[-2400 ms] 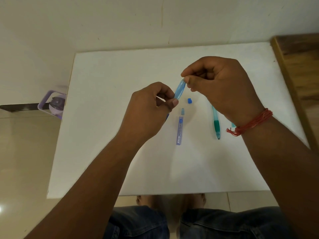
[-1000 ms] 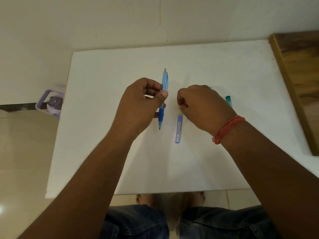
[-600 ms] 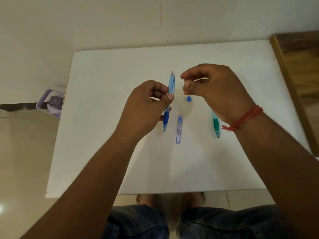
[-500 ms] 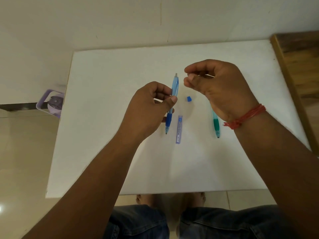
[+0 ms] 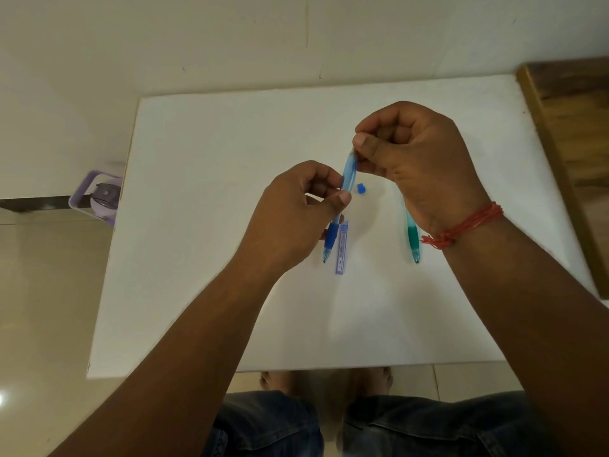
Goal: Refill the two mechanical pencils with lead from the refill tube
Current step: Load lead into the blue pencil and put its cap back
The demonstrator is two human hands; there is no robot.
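Observation:
My left hand grips the blue mechanical pencil at mid-barrel, tip pointing down toward me just above the table. My right hand pinches thumb and forefinger together at the pencil's top end. Whether a lead sits between those fingertips is too small to tell. The refill tube lies flat on the white table just right of the pencil's tip. A small blue cap lies beyond the tube. The green mechanical pencil lies to the right, its upper part hidden under my right wrist.
A wooden surface borders the table's right edge. A purple container stands on the floor off the table's left edge. The wall runs along the far edge. My knees show below the near edge.
My right hand rose from the refill tube with its fingertips pinched and moved down-left onto the blue pencil's top end. My left hand tilted the pencil's top toward it.

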